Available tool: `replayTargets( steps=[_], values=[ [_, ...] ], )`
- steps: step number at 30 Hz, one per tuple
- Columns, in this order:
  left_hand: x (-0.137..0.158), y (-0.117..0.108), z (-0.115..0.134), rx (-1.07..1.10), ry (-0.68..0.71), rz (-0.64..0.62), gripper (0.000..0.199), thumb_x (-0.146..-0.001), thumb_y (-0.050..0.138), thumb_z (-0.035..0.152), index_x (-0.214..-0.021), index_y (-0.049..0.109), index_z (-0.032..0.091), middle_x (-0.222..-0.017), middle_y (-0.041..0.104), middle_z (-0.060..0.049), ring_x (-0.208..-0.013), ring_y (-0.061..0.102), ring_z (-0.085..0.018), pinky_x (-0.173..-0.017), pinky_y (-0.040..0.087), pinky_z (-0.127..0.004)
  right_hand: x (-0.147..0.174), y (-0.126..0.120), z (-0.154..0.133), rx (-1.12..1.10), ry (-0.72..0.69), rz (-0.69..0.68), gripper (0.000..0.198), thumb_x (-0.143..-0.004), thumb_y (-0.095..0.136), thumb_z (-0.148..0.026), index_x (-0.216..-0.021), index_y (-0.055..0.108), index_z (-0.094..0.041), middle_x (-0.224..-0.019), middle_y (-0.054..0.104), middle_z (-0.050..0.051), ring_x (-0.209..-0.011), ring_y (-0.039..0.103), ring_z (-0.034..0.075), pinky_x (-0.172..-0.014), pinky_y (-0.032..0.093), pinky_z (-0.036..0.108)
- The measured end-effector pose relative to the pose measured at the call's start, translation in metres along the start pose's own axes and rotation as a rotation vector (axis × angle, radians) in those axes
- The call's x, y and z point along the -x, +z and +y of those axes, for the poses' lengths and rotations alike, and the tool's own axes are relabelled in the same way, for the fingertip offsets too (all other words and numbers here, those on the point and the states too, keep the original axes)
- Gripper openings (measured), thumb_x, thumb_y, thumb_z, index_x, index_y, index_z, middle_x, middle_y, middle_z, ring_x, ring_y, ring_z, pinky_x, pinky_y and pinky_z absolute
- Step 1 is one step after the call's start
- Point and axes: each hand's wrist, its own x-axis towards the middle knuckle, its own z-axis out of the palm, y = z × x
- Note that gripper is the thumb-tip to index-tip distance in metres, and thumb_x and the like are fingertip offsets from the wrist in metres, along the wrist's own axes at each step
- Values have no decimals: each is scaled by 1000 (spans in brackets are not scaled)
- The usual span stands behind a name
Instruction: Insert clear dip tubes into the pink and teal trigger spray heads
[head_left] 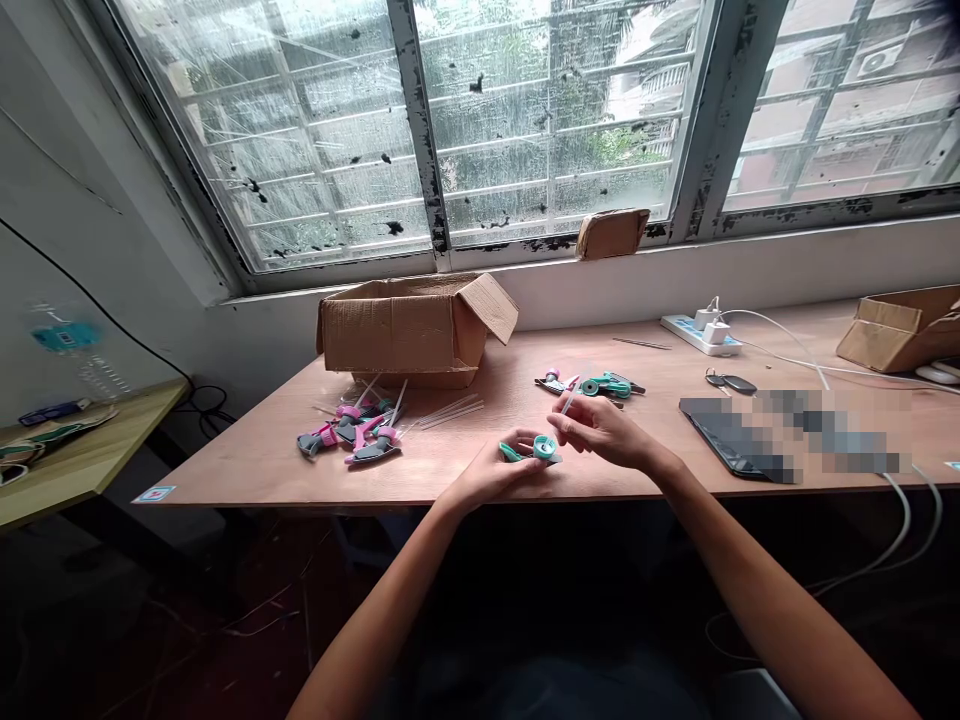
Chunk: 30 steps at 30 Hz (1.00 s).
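My left hand point(513, 468) is closed around a teal trigger spray head point(544, 447), its round collar facing up, low over the table's front edge. Just to the right, my right hand point(596, 428) pinches a thin whitish tube point(571, 394) that sticks up past the fingers. A small gap separates the two hands. Behind them lie more spray heads, a teal one point(606, 385) and a pink and grey one point(553, 380). Farther left, several pink and grey spray heads point(367, 435) form a pile, some with tubes standing out of them.
Loose clear tubes point(451, 412) lie beside the pile, before an open cardboard box point(390, 335). To the right are a phone point(731, 437), keys point(731, 382), a power strip point(701, 335) with white cables and another cardboard box point(896, 330). The table's point(262, 455) front edge runs beneath my forearms.
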Motion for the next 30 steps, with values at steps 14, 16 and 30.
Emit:
replayTargets(
  steps=[14,16,30],
  values=[
    [0,0,2,-19,-19,-41,43,-82,78,45,-114,73,17,-112,74,-10,-104,67,-25,-98,46,-34,-1,0,-1,15,-13,14,35,-97,55,-52,-89,62,-19,-71,65,2,-56,51,13,-54,43,26],
    [0,0,1,-13,-10,-44,42,-82,78,45,-113,73,18,-111,74,-10,-104,67,-24,-98,46,-34,-1,0,1,19,-17,7,34,-97,55,-51,-90,62,-19,-72,65,3,-56,52,13,-54,43,26],
    [-1,0,2,-55,19,-67,41,-86,75,42,-118,73,18,-122,72,-12,-116,65,-27,-105,45,-38,5,-15,-5,95,-28,-103,34,-95,58,-51,-88,67,-19,-74,69,4,-61,58,14,-56,43,26]
  ],
)
